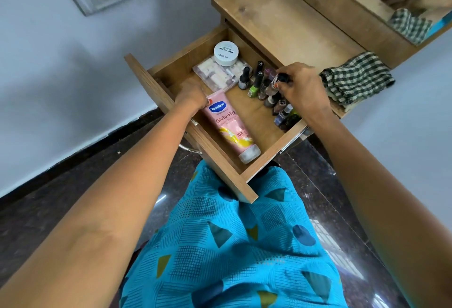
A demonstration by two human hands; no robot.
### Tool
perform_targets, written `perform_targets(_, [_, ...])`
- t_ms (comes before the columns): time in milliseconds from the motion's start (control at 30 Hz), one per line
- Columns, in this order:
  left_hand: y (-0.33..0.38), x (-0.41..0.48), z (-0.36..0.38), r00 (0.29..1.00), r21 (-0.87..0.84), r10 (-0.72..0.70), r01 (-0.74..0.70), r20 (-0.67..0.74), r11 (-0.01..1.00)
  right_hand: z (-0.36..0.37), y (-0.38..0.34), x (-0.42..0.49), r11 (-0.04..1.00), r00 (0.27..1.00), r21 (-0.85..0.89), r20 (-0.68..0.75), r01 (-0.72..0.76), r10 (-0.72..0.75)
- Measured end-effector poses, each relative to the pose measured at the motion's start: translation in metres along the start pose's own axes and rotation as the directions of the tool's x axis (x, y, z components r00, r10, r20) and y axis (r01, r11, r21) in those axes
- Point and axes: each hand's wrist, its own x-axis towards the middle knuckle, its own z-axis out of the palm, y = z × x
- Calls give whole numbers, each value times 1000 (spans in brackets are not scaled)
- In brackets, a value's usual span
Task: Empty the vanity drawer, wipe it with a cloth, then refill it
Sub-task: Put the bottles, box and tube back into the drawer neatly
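Now, drawer [220, 163] mid-frame, pulled open, well stocked. Right hand [303, 87] grip pinches a nail polish bottle [273, 86] by its cap, tilted clear of its row. Left hand [193, 97] curls over the lotion tube's [232, 126] upper end, fingers hidden, probably clasping it. Cloth [357, 80] sits on the worktop [281, 14], centre right, handy for wiping.

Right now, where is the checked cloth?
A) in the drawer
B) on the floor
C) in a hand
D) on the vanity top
D: the cloth lies bunched on the vanity top, outside the open drawer, and neither hand touches it.
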Motion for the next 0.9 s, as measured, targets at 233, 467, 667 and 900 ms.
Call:
perform_targets(233, [-1, -2, 2, 999, 178, 40, -37, -10, 983, -3, 4, 5, 999, 999, 10, -31, -31, 31])
perform_targets(467, [1, -2, 3, 999, 218, 43, -36, -25, 975, 1, 4, 2, 998, 998, 4, -7, -60, 60])
perform_targets(667, [1, -1, 6, 999, 243, 44, -35, -30, 969, 10, -3, 3, 1000, 1000, -2, -7, -5, 5])
perform_targets(900, [5, -1, 8, 998, 292, 60, -59, 5, 955, 11, -2, 3, 1000, 1000, 21, -21, 0, 1])
